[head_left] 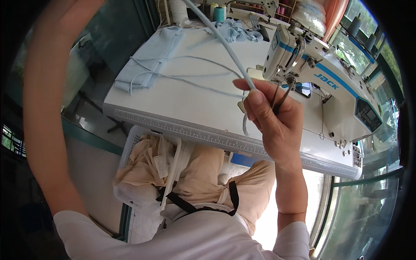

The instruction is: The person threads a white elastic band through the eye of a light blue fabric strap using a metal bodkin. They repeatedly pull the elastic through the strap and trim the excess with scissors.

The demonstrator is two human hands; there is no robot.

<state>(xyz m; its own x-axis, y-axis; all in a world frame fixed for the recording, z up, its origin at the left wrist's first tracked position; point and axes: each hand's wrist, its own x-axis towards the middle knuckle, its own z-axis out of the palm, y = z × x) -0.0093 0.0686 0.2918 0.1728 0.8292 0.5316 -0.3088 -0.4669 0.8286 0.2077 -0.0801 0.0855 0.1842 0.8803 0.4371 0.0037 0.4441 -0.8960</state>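
My right hand point(273, 117) pinches a pale blue fabric cord point(225, 43) between thumb and fingers and also holds slim metal tweezers or snips point(281, 99). The cord runs up past the top edge. My left hand point(82, 8) is raised at the top left, mostly cut off, its fingers out of frame. Right of and behind my right hand stands a white sewing machine point(329, 91). On the white tabletop point(199, 108) lie folded pale blue fabric point(138, 80), loops of cord and a crumpled blue piece point(234, 29).
A plastic basket point(121, 190) of beige cloth sits under the table beside my legs. A ruler strip point(182, 132) runs along the table's front edge. Thread cones point(220, 14) and a spool rack stand at the back, with glass panels on both sides.
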